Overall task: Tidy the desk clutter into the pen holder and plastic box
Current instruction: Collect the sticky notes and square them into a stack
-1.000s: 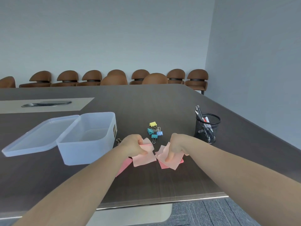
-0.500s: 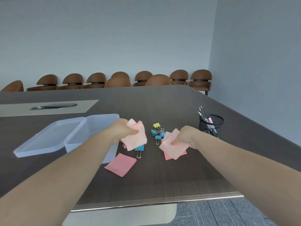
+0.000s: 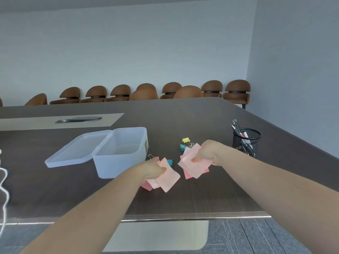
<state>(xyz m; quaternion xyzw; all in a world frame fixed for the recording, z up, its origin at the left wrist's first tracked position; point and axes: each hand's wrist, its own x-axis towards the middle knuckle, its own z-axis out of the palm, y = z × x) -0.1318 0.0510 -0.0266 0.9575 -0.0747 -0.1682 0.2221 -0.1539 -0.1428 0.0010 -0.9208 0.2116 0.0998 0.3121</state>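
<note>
A pale room with plain walls is seen beyond the hands, and a row of brown chairs (image 3: 236,92) is lined up against the far wall, well beyond both hands. Most of the view is filled by the long dark surface (image 3: 183,116), whose near edge runs just below the forearms.

The plastic box (image 3: 121,153) is stood open just beyond and to the outer side of the left hand (image 3: 153,169), with its lid (image 3: 73,151) laid flat beside it, further out on the same side; the opening is thus kept free, presumably so that loose items can be dropped straight in. The mesh pen holder (image 3: 246,142) is placed beyond the right hand (image 3: 209,153), and pens are already held in it.

A bunch of pink sticky notes (image 3: 167,177) is gripped in the closed left hand, and a second bunch of pink notes (image 3: 192,165) is pinched in the closed right hand. Both bunches are held fanned and untidy, low over the surface, which suggests that they are being gathered for the box.

Small binder clips are left lying between and beyond the hands: a yellow clip (image 3: 185,140) and a teal clip (image 3: 182,147) beyond the right hand, and a blue clip (image 3: 169,161) just beyond the left hand.
</note>
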